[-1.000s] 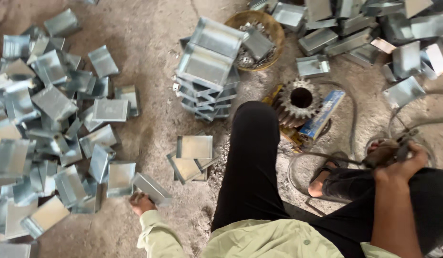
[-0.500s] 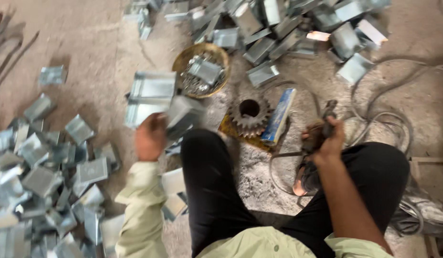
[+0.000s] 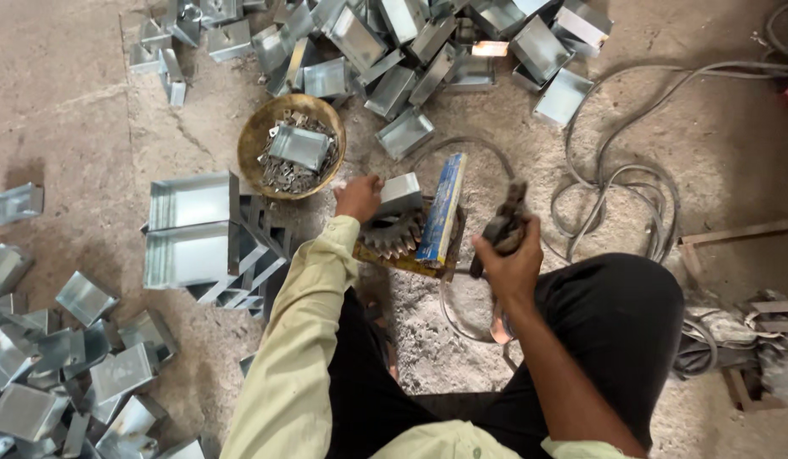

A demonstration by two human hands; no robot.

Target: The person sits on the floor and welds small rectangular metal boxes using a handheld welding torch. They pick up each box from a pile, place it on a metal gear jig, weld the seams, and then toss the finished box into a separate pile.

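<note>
Left hand now on metal box atop gear.

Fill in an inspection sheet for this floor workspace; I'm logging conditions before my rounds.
Surface: bare concrete floor, dusty and gritty.
Job's things: left hand sets a folded sheet-metal piece on a gear wheel; right hand grips a dark tool.
Clutter: metal pieces heaped at the top and lower left; stacked trays; bowl of small parts; blue box.
Grippers: both hands bare.
Cables: loose coils on the floor at right.
Surroundings: wooden strips at right.
</note>
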